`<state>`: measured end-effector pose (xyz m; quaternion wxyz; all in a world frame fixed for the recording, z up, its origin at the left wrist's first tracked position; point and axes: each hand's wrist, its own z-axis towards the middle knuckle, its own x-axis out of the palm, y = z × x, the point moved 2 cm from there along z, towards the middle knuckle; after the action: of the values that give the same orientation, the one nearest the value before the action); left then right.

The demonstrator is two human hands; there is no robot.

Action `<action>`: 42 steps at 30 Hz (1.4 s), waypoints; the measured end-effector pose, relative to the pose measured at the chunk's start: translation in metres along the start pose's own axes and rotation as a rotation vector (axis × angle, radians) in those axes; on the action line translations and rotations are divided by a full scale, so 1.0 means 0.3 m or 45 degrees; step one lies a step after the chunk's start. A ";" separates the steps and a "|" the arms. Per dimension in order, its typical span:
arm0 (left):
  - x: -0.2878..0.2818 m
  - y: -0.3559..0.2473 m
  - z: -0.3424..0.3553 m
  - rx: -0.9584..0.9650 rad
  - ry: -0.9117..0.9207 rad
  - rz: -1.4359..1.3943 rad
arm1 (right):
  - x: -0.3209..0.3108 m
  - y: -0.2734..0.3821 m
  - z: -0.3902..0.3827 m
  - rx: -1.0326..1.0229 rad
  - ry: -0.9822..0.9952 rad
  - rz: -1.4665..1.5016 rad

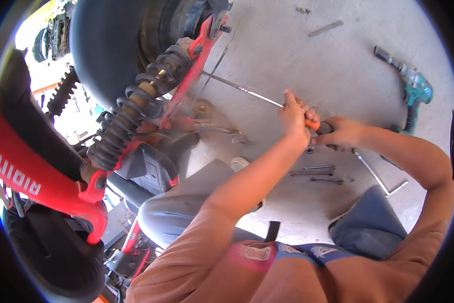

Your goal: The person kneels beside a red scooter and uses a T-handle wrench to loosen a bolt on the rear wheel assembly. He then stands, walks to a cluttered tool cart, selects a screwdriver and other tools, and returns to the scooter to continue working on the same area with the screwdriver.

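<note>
My left hand (pixel 295 117) is closed around the front of a long screwdriver, its thumb lying along the tool. The screwdriver's bright shaft (pixel 252 93) runs up and left, and its tip meets or passes by the edge of a red metal arm (pixel 186 83) beside the wheel; I cannot tell which. Behind the left hand, my right hand (pixel 338 134) grips the dark rear of the orange-and-black handle (pixel 312 124). A black coil-spring shock absorber (pixel 141 101) is bolted to the red arm, with a large black tyre (pixel 105 50) behind it.
On the concrete floor lie a teal cordless impact wrench (pixel 416 91), several small wrenches (pixel 317 171), an L-shaped wrench (pixel 376 177) and a flat metal bar (pixel 325 28). The vehicle's red bodywork (pixel 45 177) fills the left side. My bent knees flank the work.
</note>
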<state>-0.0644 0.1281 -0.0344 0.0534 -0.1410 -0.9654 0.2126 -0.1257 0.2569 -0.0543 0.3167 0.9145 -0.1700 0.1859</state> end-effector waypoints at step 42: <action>0.081 0.024 -0.016 0.231 -0.286 -0.057 | -0.021 0.028 0.021 -0.102 -0.073 0.134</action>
<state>-0.0851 0.1436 -0.0321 -0.0376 -0.0895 -0.9451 0.3122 -0.1334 0.2480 -0.0574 0.3378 0.8958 -0.2343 0.1689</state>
